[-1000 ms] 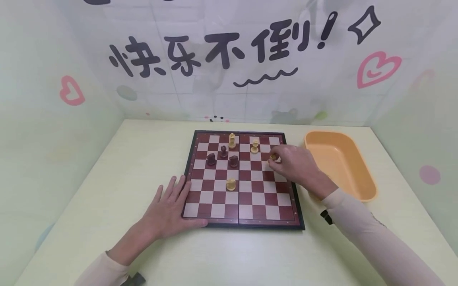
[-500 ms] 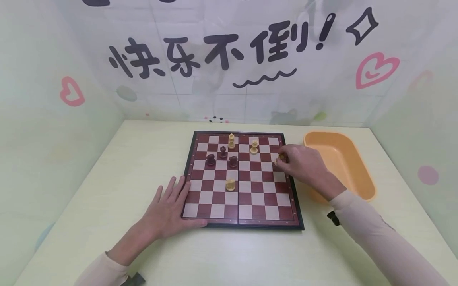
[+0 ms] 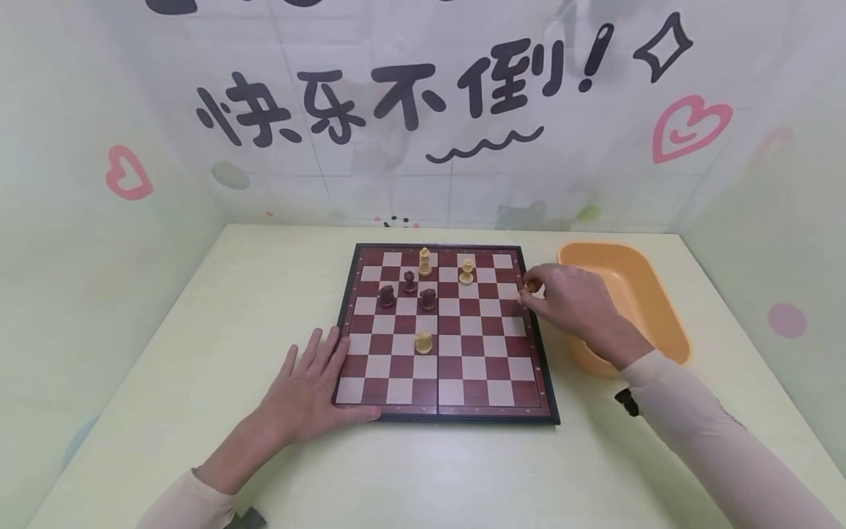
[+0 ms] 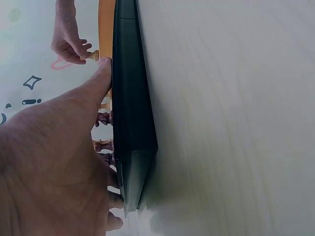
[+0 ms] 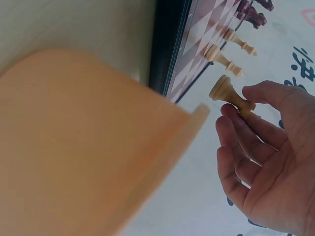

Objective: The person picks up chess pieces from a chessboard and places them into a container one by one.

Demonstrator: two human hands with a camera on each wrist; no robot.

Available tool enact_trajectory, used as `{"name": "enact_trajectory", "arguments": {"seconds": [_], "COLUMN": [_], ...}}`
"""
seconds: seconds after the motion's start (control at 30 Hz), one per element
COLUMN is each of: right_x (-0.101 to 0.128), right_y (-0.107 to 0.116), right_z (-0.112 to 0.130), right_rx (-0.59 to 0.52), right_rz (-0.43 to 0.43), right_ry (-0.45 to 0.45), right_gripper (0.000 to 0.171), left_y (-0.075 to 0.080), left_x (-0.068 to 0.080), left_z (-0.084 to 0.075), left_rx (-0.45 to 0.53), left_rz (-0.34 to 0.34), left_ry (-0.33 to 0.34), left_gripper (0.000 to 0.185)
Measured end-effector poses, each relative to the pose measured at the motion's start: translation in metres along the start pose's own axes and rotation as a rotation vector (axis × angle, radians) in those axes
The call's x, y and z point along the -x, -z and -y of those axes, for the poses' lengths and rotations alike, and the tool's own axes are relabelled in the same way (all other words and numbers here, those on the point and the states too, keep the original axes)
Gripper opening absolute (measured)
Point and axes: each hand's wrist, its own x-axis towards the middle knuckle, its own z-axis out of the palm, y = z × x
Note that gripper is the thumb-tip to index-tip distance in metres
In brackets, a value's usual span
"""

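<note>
The table (image 3: 198,353) carries a chessboard (image 3: 449,400) at its middle and an orange tray (image 3: 667,316) just to the right of it. The left hand (image 3: 311,389) lies flat at the board's near left corner, fingers straight and slightly spread, the thumb along the near edge; the left wrist view shows the fingers pressing on the top of the board's frame. The right hand (image 3: 568,301) hovers over the board's far right edge, thumb and forefinger pinched on the head of a light pawn (image 5: 229,93), the other fingers loosely curled below it. The pawn hangs clear of the squares, between the board's rim and the tray's near wall.

The main risk, as I judge it, is the grip: only the small knob of the pawn is held, so a slight slackening could let it fall on the frame and bounce onto the table rather than into the tray. The tray's rim is close to the hand's path, and a low carry could knock the pawn's base against it. Two light pieces (image 3: 466,272) stand at the far side, near the right hand, and three dark pieces (image 3: 410,292) left of them; a careless wrist or sleeve could topple them.
</note>
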Motion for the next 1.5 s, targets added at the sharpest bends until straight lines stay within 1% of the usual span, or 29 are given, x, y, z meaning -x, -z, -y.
{"name": "enact_trajectory", "arguments": {"seconds": [0.2, 0.47, 0.6, 0.77, 0.93, 1.03, 1.2, 1.33, 1.5], "right_x": [0.004, 0.007, 0.009, 0.012, 0.015, 0.019, 0.027, 0.031, 0.034], "right_y": [0.008, 0.015, 0.017, 0.02, 0.026, 0.031, 0.037, 0.037, 0.035], "right_z": [-0.007, -0.016, -0.021, -0.028, -0.04, -0.047, -0.058, -0.065, -0.07], "right_rx": [0.025, 0.053, 0.039, 0.013, 0.011, 0.027, 0.034, 0.027, 0.034], "right_rz": [0.033, -0.001, -0.006, -0.049, -0.094, -0.092, -0.047, -0.022, -0.02], "right_ry": [-0.006, 0.005, 0.007, 0.029, 0.058, 0.029, -0.062, -0.089, -0.102], "right_gripper": [0.027, 0.025, 0.025, 0.019, 0.013, 0.015, 0.022, 0.023, 0.024], "left_y": [0.001, 0.0, -0.002, -0.003, -0.005, -0.004, -0.002, 0.0, 0.0], "left_x": [0.0, 0.0, 0.001, 0.001, 0.001, 0.0, 0.0, 0.0, 0.0], "left_z": [0.0, 0.0, 0.0, 0.001, 0.002, 0.002, 0.001, 0.001, 0.0], "left_rx": [-0.002, -0.006, -0.007, -0.01, -0.008, -0.007, -0.009, -0.006, 0.001], "left_rz": [-0.007, -0.007, -0.004, -0.005, -0.011, -0.013, -0.013, -0.007, 0.003], "left_ry": [-0.008, -0.009, -0.004, -0.007, -0.007, -0.008, -0.013, -0.008, -0.005], "left_gripper": [0.125, 0.125, 0.126, 0.126, 0.125, 0.125, 0.124, 0.124, 0.125]}}
